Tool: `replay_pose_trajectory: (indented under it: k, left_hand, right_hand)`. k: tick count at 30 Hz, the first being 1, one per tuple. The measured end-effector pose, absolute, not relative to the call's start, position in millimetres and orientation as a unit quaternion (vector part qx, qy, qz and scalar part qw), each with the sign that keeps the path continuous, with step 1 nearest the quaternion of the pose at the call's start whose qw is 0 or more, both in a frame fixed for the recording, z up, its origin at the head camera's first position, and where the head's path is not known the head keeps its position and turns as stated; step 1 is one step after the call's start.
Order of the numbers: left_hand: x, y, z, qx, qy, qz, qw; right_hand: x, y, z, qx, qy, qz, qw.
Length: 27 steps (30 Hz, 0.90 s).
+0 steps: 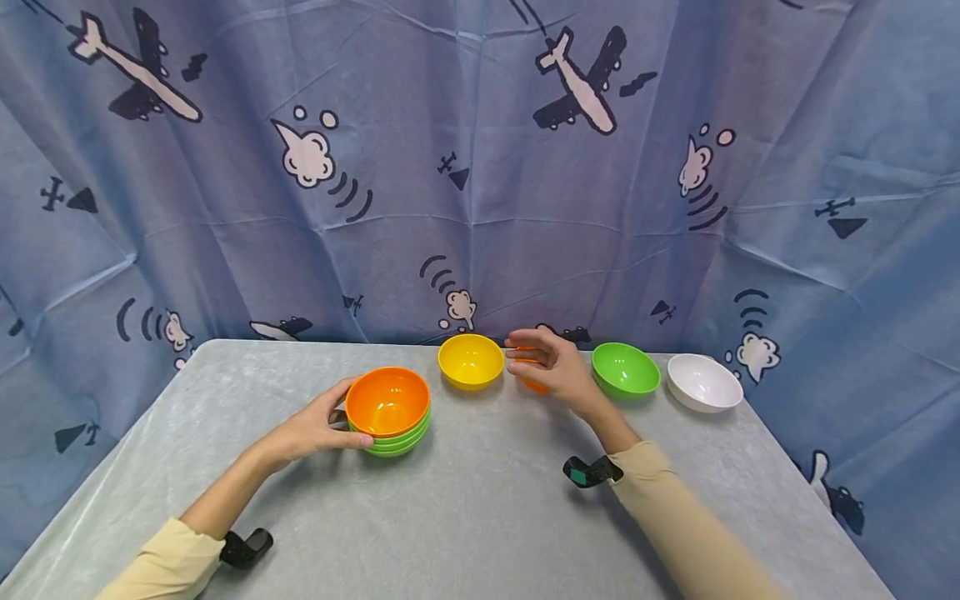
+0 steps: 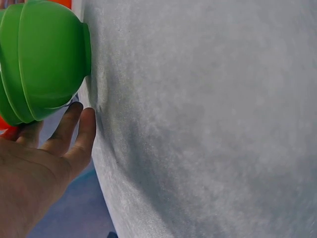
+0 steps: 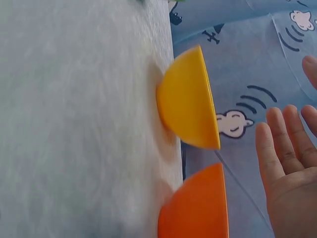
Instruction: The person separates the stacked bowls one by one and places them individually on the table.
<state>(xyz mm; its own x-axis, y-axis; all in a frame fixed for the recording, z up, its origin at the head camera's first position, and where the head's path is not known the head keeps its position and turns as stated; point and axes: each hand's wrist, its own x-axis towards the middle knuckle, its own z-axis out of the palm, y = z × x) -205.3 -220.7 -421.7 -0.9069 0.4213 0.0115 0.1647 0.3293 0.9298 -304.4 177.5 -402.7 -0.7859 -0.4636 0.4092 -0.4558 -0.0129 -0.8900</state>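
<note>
A stack of bowls stands on the left part of the table, an orange bowl (image 1: pixel 387 402) on top of several green bowls (image 1: pixel 401 442). My left hand (image 1: pixel 311 429) holds this stack from its left side, thumb at the front and fingers round the back. In the left wrist view the green bowls (image 2: pixel 47 59) hide part of that hand. Over another orange bowl (image 1: pixel 534 385) at the back hovers my right hand (image 1: pixel 558 371), fingers extended and nothing in it. The right wrist view shows its fingers apart from the orange bowl (image 3: pixel 195 208).
Along the table's back edge stand a yellow bowl (image 1: pixel 471 363), a green bowl (image 1: pixel 626 370) and a white bowl (image 1: pixel 703 383). A grey cloth covers the table (image 1: pixel 480 517). Behind it hangs a blue curtain (image 1: pixel 390 167) printed with planes.
</note>
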Motion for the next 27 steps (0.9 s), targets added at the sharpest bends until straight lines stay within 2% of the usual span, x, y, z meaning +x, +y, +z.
replay_pose_trajectory:
  k: [18, 27]
  left_hand:
    - [-207, -222, -424, 0.187, 0.807, 0.548, 0.113]
    - [-206, -221, -422, 0.187, 0.808, 0.546, 0.116]
  right_hand:
    - [-298, 125, -409, -0.348, 0.688, -0.634, 0.061]
    - [-293, 101, -415, -0.355, 0.673, -0.636, 0.126]
